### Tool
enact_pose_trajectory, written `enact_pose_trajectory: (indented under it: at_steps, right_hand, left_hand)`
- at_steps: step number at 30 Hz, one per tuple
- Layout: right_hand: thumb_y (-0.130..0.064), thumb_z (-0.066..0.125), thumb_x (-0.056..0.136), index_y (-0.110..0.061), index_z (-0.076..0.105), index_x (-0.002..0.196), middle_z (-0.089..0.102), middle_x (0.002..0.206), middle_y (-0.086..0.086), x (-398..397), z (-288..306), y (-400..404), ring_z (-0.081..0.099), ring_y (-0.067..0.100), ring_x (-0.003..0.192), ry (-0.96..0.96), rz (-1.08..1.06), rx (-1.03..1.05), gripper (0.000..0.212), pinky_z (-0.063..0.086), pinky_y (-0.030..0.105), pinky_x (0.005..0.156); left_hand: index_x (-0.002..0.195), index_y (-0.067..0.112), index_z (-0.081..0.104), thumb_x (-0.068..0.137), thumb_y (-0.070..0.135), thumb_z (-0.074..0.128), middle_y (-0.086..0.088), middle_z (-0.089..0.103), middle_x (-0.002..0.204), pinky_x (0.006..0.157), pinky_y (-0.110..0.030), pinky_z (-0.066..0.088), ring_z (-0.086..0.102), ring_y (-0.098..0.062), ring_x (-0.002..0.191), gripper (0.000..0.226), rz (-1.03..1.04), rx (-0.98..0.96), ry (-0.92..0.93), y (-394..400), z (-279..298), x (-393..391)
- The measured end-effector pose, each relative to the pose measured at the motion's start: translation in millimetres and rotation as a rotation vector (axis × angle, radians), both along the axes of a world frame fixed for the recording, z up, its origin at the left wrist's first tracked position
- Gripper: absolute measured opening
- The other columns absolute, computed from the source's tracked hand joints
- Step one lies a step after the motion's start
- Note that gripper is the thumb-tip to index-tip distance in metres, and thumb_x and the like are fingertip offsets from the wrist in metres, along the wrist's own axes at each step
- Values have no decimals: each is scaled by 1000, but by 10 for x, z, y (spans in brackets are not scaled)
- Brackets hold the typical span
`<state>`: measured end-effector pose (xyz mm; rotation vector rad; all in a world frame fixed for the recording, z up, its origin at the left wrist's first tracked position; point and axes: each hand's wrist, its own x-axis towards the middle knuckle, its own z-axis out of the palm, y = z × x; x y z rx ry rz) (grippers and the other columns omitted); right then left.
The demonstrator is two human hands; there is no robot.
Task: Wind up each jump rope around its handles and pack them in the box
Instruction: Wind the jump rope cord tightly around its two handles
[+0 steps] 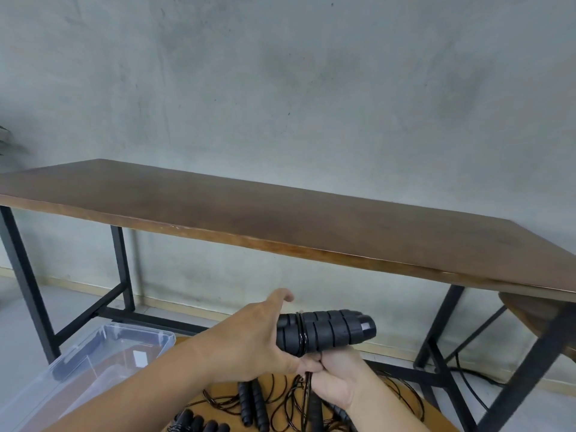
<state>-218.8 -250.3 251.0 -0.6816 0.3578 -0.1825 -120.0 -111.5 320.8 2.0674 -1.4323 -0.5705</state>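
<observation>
A long wooden tabletop [280,219] is standing against the wall, with a clear plastic box [93,366] waiting low on the left. Loose jump ropes [258,400] are lying on a lower round surface beneath the hands. The left hand [249,344] is gripping a pair of black handles [327,332] held side by side, a few turns of cord [300,335] already circling them. The right hand [336,378] is pinching the trailing cord just under the handles. Winding is looking barely begun; the next move is probably calling for carrying the cord round again, keeping it taut so the turns are not slipping
</observation>
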Motion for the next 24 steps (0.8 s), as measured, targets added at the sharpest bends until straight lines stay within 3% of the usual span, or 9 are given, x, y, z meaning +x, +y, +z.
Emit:
enact_pose_trajectory:
  at_steps: [1,3,5,7,12,16,20,24]
  right_hand:
    - [-10,59,83,5,69,100,64,110,29,-1,-16,26,62,34,91,-6,-9,39,25,52,38,79]
    - [-9,56,81,5,69,97,66,95,22,-1,-4,98,49,21,72,2,-30,58,25,33,25,61]
    - [-6,51,88,2,62,99,58,75,10,6,22,155,32,10,55,64,-52,-45,17,21,21,49]
    - [-12,45,101,1,58,103,47,64,2,-9,61,256,25,8,50,147,-58,-250,18,18,20,42]
    - [-28,36,107,-13,66,102,48,64,-5,-102,173,381,33,6,47,411,-12,-961,34,26,20,46]
    - [-36,40,104,-23,61,86,52,71,-9,-166,388,431,47,7,63,506,109,-1589,31,37,25,59]
    - [-33,44,101,-24,56,83,55,76,-8,-204,690,436,53,8,67,540,220,-1940,23,39,21,57]
    - [-29,55,94,-19,73,91,68,85,-2,-163,1035,323,63,13,77,520,309,-2140,21,57,31,70]
  left_hand:
    - [141,47,15,67,65,79,8,63,104,88,-23,51,61,-6,92,99,-7,21,-26,-1,0,6]
    - [147,46,14,72,58,79,11,64,105,88,-22,51,61,-6,93,101,-20,11,-24,-10,-17,20]
    - [141,43,36,77,46,80,15,65,104,82,-16,49,61,-2,93,78,-35,-112,-7,-45,-53,76]
    - [122,40,52,79,38,79,14,64,96,73,-15,48,60,-2,85,51,-15,-210,-87,-91,-79,180]
    - [114,32,51,80,33,73,11,60,93,70,-20,50,58,-8,82,41,32,-118,-334,-163,-166,404]
    - [122,28,47,86,25,66,5,57,101,74,-23,48,56,-12,85,41,45,-66,-487,-198,-240,466]
    - [124,26,45,87,18,62,1,55,106,77,-29,50,59,-18,90,42,22,-19,-586,-179,-269,430]
    - [128,29,41,85,20,65,3,56,109,81,-32,51,59,-18,94,50,-24,-30,-703,-144,-223,342]
